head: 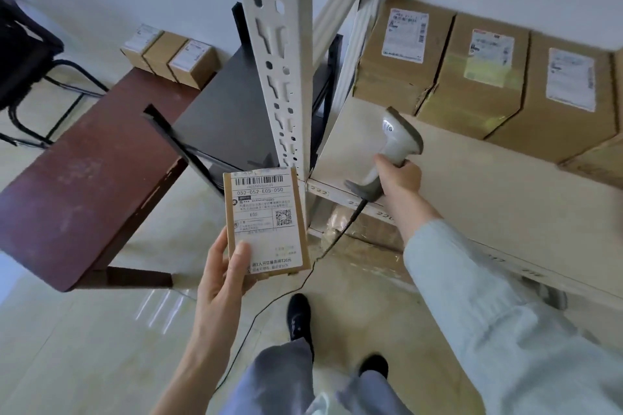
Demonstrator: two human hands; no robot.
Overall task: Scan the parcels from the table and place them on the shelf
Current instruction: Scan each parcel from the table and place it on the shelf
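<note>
A parcel in the left hand and a scanner in the right, in front of the shelf.

At the far left a black chair (23, 54) stands behind the brown table (84, 185), and three small boxes (170, 55) sit in a row at the table's far edge by the wall. In front of the table's right edge, the left hand (224, 276) holds a small labelled parcel (266, 221) in the air, thumb pressed on its label face and fingers curled behind, barcode end up. To the right, past the white upright (279, 54), the right hand (399, 178) is wrapped around the grip of a grey scanner (392, 148) just above the front edge of the shelf (488, 185), its cable (303, 280) hanging to the floor. Large cardboard boxes (485, 74) line the shelf's back edge.
</note>
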